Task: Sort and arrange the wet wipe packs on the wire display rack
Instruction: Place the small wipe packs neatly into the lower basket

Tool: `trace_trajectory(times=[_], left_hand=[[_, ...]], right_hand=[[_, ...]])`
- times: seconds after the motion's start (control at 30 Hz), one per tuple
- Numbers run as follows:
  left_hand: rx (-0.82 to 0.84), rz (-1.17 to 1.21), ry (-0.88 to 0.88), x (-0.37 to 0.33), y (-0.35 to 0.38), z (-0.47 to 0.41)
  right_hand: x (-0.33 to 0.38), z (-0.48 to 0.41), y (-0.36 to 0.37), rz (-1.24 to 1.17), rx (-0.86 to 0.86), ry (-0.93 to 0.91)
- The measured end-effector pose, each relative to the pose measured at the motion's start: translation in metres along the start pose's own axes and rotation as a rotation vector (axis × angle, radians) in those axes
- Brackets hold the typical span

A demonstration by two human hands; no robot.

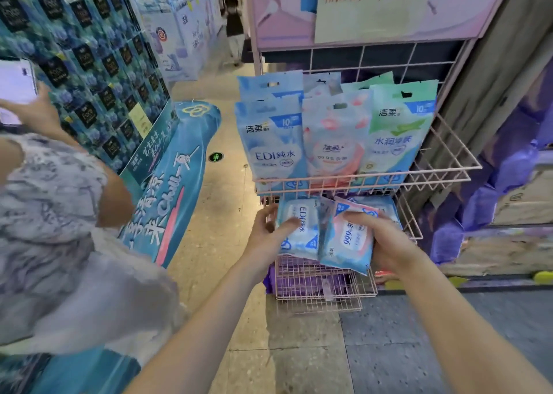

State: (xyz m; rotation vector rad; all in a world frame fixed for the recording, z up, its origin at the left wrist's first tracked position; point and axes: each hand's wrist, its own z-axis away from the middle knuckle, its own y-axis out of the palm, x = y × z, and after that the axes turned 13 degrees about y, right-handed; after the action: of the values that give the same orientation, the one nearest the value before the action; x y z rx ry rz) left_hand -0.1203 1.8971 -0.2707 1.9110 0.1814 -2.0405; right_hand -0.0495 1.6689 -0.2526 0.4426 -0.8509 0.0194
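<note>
Okay so I'm standing at the pink wire rack and I'm right in the sorting step, with one pack in each hand. My left hand is holding the blue EDI pack. Its thumb is lying across the front and the other fingers are loosely spread around the left edge. My right hand is gripping the pink 999 pack, fingers curled round its right side and thumb over the top. The two packs are touching edge to edge just below the front rail of the top basket. I can't tell if they're resting on the middle shelf or just hanging in my grip.

Up at 12 o'clock from my hands the top basket is looking sorted. The blue row is sitting at 11, the pink row dead centre and the green row at 1, all upright and facing me. The bottom basket at 6 o'clock is holding something purple, no idea what.

I'm thinking the next move is matching colours under those rows, blue going left and pink in the middle. These soft packs are probably going to flop, so I'm planning on standing each one upright, label out, leaning on its neighbours.
</note>
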Motion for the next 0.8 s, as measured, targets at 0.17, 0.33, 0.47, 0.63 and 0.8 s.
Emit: trace_trajectory(times=[0.17,0.33,0.47,0.63,0.8], left_hand=[[-0.004,0.158,-0.047,0.008,-0.005,-0.009],[-0.108,0.248,-0.052,0.008,-0.002,-0.013],[-0.155,0.207,-0.016,0.009,0.007,-0.013],[-0.113,0.113,0.019,0.013,-0.001,-0.012],[-0.025,-0.008,0.038,0.009,-0.011,-0.009]], right_hand=[[0.001,0.006,-0.001,0.11,0.047,0.037],[-0.003,0.0,0.007,0.046,0.104,0.016],[-0.005,-0.006,0.012,0.039,0.128,0.025],[-0.001,-0.007,0.006,0.011,0.168,0.076],[-0.002,-0.008,0.001,0.033,0.211,0.066]])
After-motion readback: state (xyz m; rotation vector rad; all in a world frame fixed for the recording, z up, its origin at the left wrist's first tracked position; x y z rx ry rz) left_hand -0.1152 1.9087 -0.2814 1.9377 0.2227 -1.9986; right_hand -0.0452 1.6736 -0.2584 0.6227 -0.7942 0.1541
